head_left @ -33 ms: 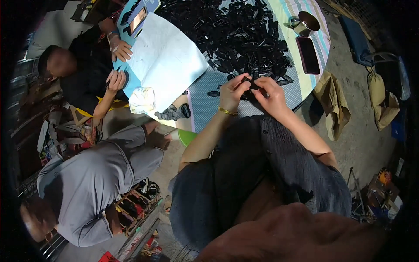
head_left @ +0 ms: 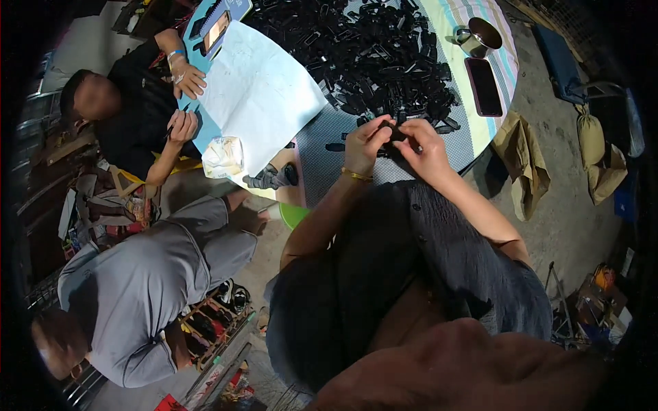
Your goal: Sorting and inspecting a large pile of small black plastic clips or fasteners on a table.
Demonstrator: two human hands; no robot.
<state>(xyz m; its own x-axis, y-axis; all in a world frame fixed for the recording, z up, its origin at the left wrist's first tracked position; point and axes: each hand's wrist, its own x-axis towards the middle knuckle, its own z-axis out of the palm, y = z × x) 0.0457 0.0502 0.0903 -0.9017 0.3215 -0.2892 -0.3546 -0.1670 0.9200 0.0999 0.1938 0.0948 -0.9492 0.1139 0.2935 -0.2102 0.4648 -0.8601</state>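
Over the near edge of the table, my left hand (head_left: 365, 145) and my right hand (head_left: 426, 148) meet with fingers pinched round a small black plastic piece (head_left: 395, 131). My fingers cover much of it, so its exact kind does not show. Just beyond my hands spreads a large heap of similar small black plastic parts (head_left: 373, 61), some long and narrow, some with openings. A few loose pieces (head_left: 335, 146) lie beside my left hand on the patterned tablecloth (head_left: 322, 179).
To the right are a dark-screened phone (head_left: 484, 87) and a metal mug (head_left: 478, 38). Leftward lie a big white sheet (head_left: 264, 85), a wrapped packet (head_left: 223, 157) and grey cloth (head_left: 271, 178). A person in black (head_left: 130, 127) holds a pen; another in grey (head_left: 140, 281) bends nearby. A paper bag (head_left: 523, 164) stands on the floor.
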